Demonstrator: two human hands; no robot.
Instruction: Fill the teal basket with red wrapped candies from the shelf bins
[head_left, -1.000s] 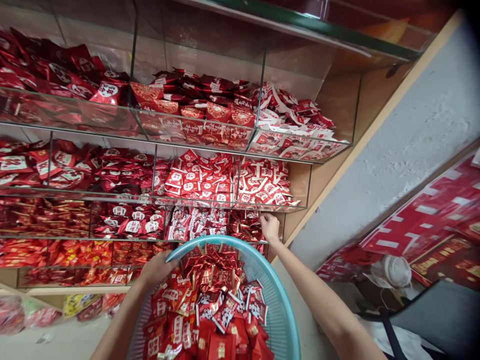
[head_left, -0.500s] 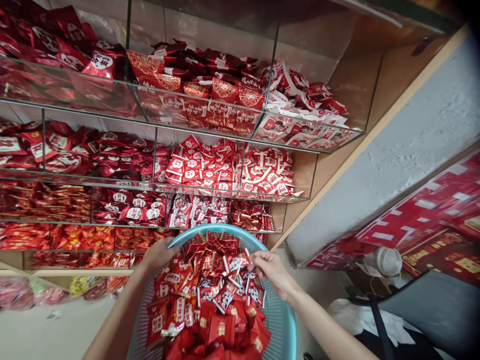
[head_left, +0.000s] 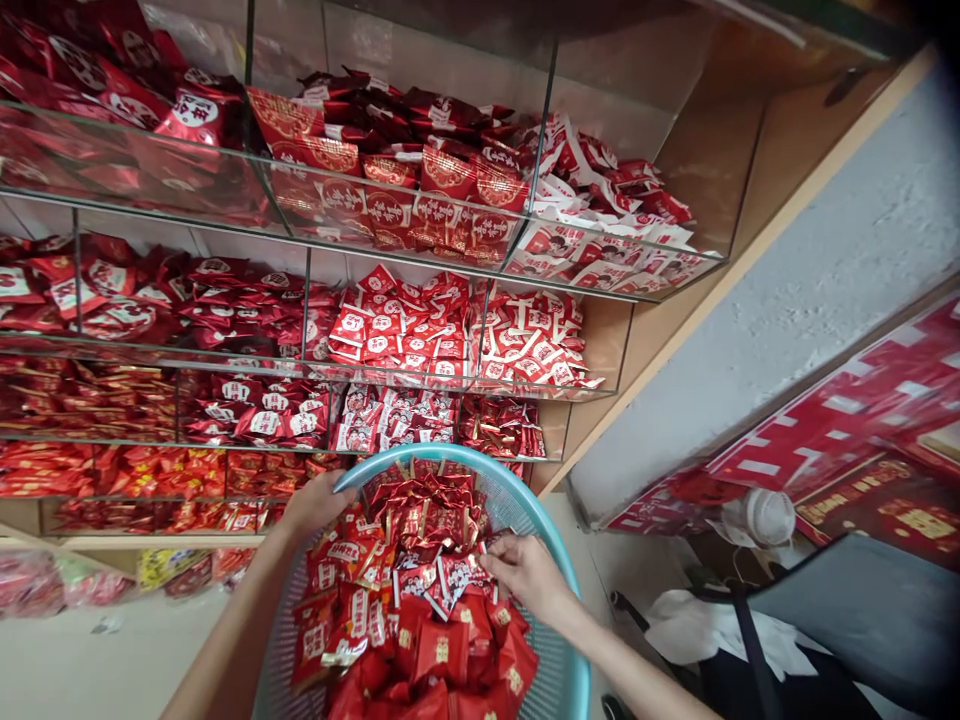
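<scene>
A blue plastic basket (head_left: 568, 590) full of small red wrapped candies (head_left: 442, 650) is in front of me. My left hand (head_left: 319, 505) is closed over its far left rim. Inside the basket, near the right side, my right hand (head_left: 529, 575) has its fingers bent and pinched at a red-and-white candy packet (head_left: 461, 575). Other red packets with gold or white print lie around it, sorted roughly into groups by kind. My fingertips partly hide the packet.
Beyond the basket stands a wooden shelf unit (head_left: 660, 340) with glass-fronted compartments full of red packets (head_left: 405, 325). A grey wall (head_left: 795, 330) is on the right. Below it are a dark chair (head_left: 862, 610), white cloth (head_left: 697, 625) and a white cup-like object (head_left: 769, 515).
My right hand has moved down and slightly left, from a packet lifted above the pile to the packets inside the basket. The left hand keeps its place on the rim.
</scene>
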